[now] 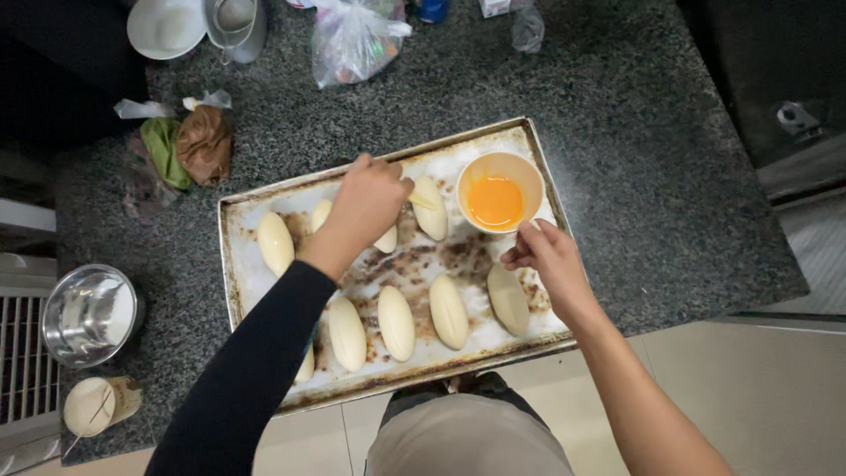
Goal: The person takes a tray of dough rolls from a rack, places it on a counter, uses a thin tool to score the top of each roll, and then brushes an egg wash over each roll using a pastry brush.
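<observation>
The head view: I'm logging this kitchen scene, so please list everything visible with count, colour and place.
baking tray: one, stained metal, centre of counter
dough pieces: about nine, pale cream, on the tray
bowl of orange liquid: one, cream-coloured, tray's upper right corner
counter: one, dark speckled stone
steel bowl: one, silver, far left
paper cup: one, tan, lower left
crumpled wrappers: green and brown, left of tray
plastic bag: one, clear, top centre
white dish: one, top left
left hand: black sleeve, over upper dough pieces, fingers closed on something small, unclear what
right hand: bare arm, just below the bowl
</observation>
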